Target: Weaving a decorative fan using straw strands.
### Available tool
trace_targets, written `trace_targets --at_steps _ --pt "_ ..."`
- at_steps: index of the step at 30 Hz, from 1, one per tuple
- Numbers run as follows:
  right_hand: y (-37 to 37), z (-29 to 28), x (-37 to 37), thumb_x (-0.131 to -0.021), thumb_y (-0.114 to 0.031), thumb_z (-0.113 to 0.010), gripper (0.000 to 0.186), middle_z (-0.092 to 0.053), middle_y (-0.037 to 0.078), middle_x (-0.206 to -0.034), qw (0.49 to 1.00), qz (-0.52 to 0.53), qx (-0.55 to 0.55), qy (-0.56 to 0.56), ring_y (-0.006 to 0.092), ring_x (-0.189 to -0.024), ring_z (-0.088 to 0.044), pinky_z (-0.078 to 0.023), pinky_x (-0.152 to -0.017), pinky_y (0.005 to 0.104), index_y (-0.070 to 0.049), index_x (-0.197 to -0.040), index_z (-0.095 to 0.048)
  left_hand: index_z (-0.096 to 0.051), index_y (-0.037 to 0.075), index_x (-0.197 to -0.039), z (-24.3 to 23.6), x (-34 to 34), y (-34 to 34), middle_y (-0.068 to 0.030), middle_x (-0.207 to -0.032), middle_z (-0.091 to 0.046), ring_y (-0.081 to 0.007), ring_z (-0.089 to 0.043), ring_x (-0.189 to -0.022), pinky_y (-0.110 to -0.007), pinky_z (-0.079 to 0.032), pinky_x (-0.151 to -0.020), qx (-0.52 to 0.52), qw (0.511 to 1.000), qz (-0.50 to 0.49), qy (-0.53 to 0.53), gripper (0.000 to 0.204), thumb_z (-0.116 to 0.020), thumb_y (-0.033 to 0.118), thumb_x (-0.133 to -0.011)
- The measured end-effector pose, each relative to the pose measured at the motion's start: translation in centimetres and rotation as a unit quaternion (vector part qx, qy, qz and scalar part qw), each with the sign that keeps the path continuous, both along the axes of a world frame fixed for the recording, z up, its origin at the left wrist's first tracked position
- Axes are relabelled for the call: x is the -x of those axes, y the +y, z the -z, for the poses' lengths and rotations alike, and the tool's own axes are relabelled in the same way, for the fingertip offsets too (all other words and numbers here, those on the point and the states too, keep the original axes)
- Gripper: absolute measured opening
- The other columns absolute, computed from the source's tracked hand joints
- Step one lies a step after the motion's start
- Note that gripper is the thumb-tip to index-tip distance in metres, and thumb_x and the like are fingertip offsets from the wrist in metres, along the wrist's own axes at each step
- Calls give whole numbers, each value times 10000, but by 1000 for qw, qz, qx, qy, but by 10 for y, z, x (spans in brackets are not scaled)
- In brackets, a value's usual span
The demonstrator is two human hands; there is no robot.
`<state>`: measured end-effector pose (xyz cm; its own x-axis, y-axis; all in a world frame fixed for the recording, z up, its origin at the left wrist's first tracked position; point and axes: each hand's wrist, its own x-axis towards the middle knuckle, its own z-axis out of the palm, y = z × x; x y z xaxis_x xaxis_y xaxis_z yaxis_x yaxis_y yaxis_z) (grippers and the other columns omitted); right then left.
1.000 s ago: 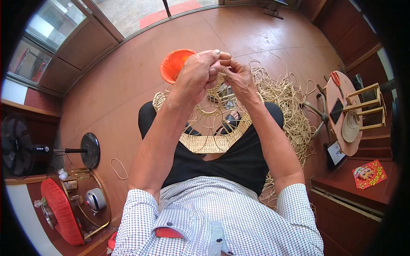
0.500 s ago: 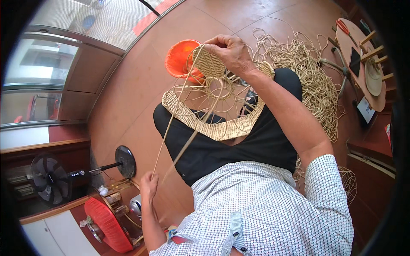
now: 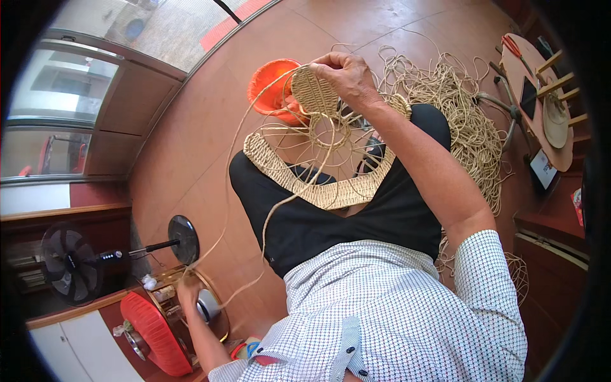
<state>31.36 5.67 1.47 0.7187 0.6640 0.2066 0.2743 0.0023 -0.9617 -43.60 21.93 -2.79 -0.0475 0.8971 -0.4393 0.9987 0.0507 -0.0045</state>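
Note:
Across my black-trousered lap rests a half-woven piece (image 3: 340, 194) of tan cord. It has a curved woven band, an open ring with bare spokes, and a rounded woven panel (image 3: 312, 89) standing up at the far side. My right hand (image 3: 349, 79) is closed in a pinch on that panel's upper edge. From there a long cord (image 3: 230, 172) sweeps down to my left hand (image 3: 189, 290), out at the lower left. That hand is smeared by motion, but the cord ends at its fingers. Another slack length of cord loops down from the ring area.
A large heap of loose cord (image 3: 458, 114) lies on the floor to the right. An orange-lined bucket (image 3: 258, 83) stands just beyond the weaving. At left are a black fan (image 3: 73, 264) and a red-covered stool (image 3: 156, 331); at far right, a small table (image 3: 515, 63) with red-handled scissors.
My left hand has swung down and outward to the left, drawing the cord with it. The cord now hangs in a wider curve. My right hand keeps its pinch almost in place.

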Motion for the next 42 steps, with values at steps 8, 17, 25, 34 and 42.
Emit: trace_targets --at_steps 8,17,25,34,42 --pt "2 5 -5 -934 -278 -809 294 -808 60 -920 996 -7 -28 89 113 -843 -729 -583 -792 286 -13 -1060 -827 -666 12 -1362 -73 -430 -169 -142 -1142 -738 -219 -718 -940 -349 -575 -874 -44 825 336 -451 386 -743 119 -999" --pt "0 16 -14 -940 -287 -802 295 -812 65 -934 995 -10 -49 87 121 -847 -737 -591 -803 289 -23 -1070 -826 -740 72 -1121 -34 -256 -90 -161 -977 -777 -329 -767 -880 -404 -581 -765 -203 915 250 -243 158 -711 194 -1025" --pt "-2 6 -3 -944 -307 -791 309 -810 64 -931 997 -7 -34 62 126 -854 -748 -605 -798 296 -30 -1077 -827 -772 16 -1036 -97 130 -40 -229 -1062 -790 -406 -776 -1040 -554 -618 -885 -212 907 -106 349 323 -694 322 -964" --pt "-1 -4 2 -937 -308 -793 312 -817 73 -928 996 1 -14 83 111 -825 -736 -582 -769 284 -23 -1058 -829 -714 -33 -1297 -93 -243 25 -150 -1247 -749 -211 -678 -1182 -348 -508 -1043 -221 897 172 -343 379 -609 263 -1085" --pt "-5 -8 8 -973 -217 -780 249 -800 60 -911 993 -7 -23 113 100 -817 -718 -573 -752 274 18 -1050 -808 -700 27 -1320 -94 -572 -45 -148 -1128 -771 -214 -738 -1035 -339 -569 -911 -152 775 334 -514 336 -702 216 -1042"
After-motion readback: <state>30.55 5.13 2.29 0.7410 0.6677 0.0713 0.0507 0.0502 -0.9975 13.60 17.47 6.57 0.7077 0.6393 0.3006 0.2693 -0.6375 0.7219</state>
